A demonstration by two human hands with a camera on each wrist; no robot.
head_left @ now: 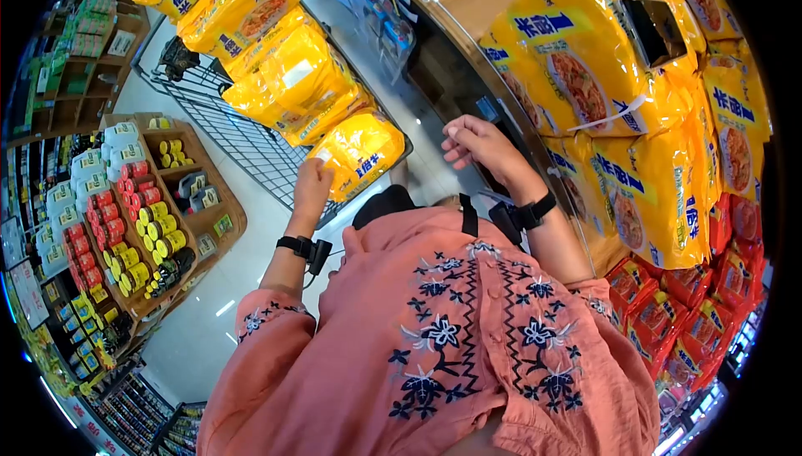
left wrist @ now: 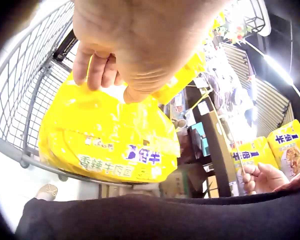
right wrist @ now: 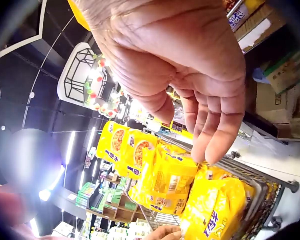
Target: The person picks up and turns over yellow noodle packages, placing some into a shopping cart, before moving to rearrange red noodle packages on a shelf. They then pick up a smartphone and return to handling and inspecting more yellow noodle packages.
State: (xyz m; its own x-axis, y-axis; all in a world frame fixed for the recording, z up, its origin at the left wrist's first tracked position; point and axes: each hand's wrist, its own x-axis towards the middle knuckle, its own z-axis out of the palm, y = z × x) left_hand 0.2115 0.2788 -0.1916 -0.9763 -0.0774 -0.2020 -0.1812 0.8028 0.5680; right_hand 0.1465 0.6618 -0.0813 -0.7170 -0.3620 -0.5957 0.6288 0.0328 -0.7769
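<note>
A row of yellow noodle packs (head_left: 288, 80) lies in a wire shopping cart. At the near end of the row is one yellow pack (head_left: 359, 151), and my left hand (head_left: 312, 187) grips its edge. The left wrist view shows those fingers curled at the top of the pack (left wrist: 110, 135). My right hand (head_left: 484, 148) holds nothing, between the cart and the stacked packs, its fingers loosely bent; in the right wrist view the hand (right wrist: 185, 75) hangs with relaxed fingers above the cart's packs (right wrist: 215, 205).
Stacked yellow noodle packs (head_left: 576, 71) stand on a wooden display at right, with red packs (head_left: 685, 322) below. The cart's wire side (head_left: 225, 126) faces the aisle. At left is a shelf unit (head_left: 200, 197) with jars and bottles.
</note>
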